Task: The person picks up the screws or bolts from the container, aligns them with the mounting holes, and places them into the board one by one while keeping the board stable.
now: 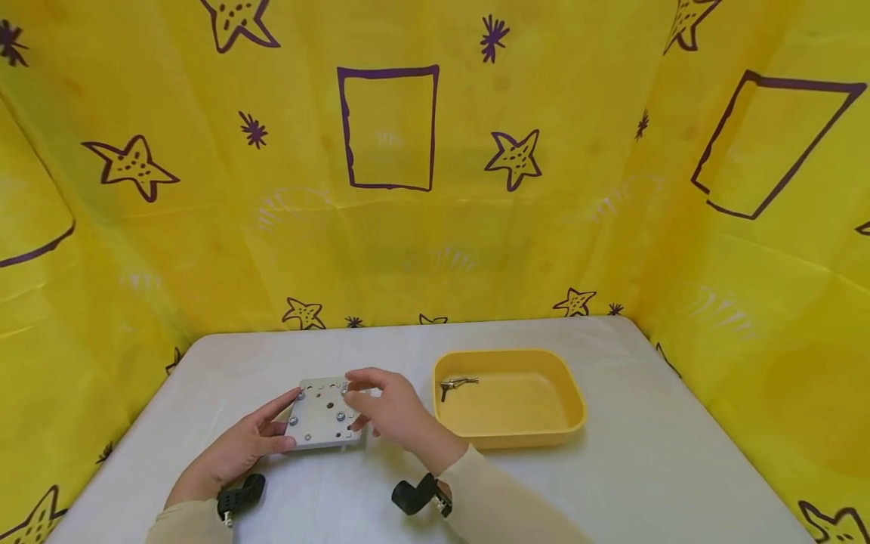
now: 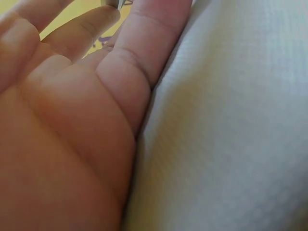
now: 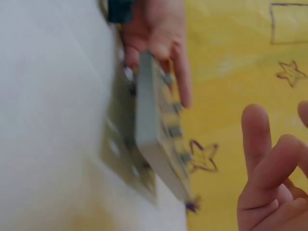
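A flat, light grey plate (image 1: 316, 414) with holes and several bolts in its face is held by my left hand (image 1: 248, 446), which grips its left edge, thumb at the near corner. In the right wrist view the plate (image 3: 150, 113) stands over its own shadow, with bolt ends poking from both faces. My right hand (image 1: 390, 408) hovers at the plate's right side. Its fingers (image 3: 255, 130) are bent loosely, apart from the plate, with nothing showing between them. The left wrist view shows mostly my left palm (image 2: 72, 130) low against the table.
To the right of the plate stands a yellow tray (image 1: 574, 415) with a few small metal pieces (image 1: 457, 384) at its left side. A whitish cloth covers the table (image 1: 646, 453). Yellow patterned curtains (image 1: 435, 249) close off the back and both sides.
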Available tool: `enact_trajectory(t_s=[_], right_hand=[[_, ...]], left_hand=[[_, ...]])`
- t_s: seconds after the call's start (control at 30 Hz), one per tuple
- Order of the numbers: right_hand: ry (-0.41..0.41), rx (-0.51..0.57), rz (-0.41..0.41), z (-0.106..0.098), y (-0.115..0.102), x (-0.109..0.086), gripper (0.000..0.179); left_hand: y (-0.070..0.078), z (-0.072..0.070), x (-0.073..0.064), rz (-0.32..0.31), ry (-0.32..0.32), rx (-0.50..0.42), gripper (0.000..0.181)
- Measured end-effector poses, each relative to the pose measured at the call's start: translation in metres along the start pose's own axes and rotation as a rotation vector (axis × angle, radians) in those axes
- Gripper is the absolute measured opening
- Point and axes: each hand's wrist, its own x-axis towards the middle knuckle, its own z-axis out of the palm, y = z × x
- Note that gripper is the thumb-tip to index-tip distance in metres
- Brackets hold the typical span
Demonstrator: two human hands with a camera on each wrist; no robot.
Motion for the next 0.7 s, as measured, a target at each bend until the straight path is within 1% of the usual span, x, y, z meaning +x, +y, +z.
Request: enact_trajectory(t_s=[0.1, 0.17, 0.23, 0.33, 0.4, 0.43, 0.53, 0.6, 0.7], right_hand=[[0.055, 0.023, -0.055, -0.03, 0.0, -0.007, 0.039], [0.088, 0.02, -0.086, -0.051, 0.0, -0.012, 0.044], [0.109, 0.029, -0.105, -0.07, 0.0, -0.017, 0.048], [0.147, 0.039, -0.117, -0.095, 0.001, -0.023, 0.052], [0.178, 0.03, -0.098, -0.108, 0.003, -0.024, 0.052], [0.192, 0.011, -0.082, -0.114, 0.005, -0.024, 0.052], [0.211, -0.105, -0.02, -0.125, 0.013, -0.024, 0.05], [0.18, -0.209, 0.031, -0.129, 0.021, -0.023, 0.051], [0.09, -0.315, 0.071, -0.132, 0.035, -0.021, 0.054]], left_hand=[[0.0, 0.0, -0.001, -0.007, 0.014, 0.011, 0.094], [0.0, 0.001, -0.001, -0.012, 0.021, 0.017, 0.094], [0.0, 0.001, -0.002, -0.017, 0.028, 0.028, 0.094], [0.0, 0.001, -0.002, -0.019, 0.027, 0.025, 0.094], [0.0, 0.001, -0.002, -0.015, 0.025, 0.029, 0.095], [0.0, 0.001, -0.002, -0.013, 0.022, 0.031, 0.095], [-0.001, 0.0, -0.001, -0.006, 0.018, 0.036, 0.094], [-0.001, 0.0, -0.001, -0.001, 0.011, 0.036, 0.094], [-0.001, 0.0, 0.0, -0.006, 0.009, 0.029, 0.095]])
